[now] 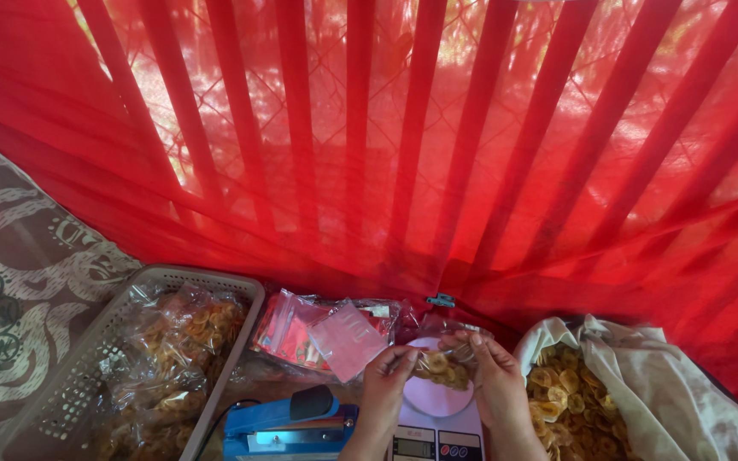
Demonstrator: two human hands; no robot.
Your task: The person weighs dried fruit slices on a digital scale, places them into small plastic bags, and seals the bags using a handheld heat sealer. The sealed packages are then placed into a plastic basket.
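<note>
My left hand and my right hand together hold a small clear plastic bag with yellow round chips in it, each hand pinching one side of its top. The bag hangs just above a white digital scale with a round pale plate. Right of my right hand, an open cloth-lined sack is full of the same yellow chips.
A beige slotted basket at left holds several filled chip bags. A pile of pink and red label packets lies behind the scale. A blue heat sealer sits at the bottom. Red curtain over wire mesh fills the background; patterned cloth lies at left.
</note>
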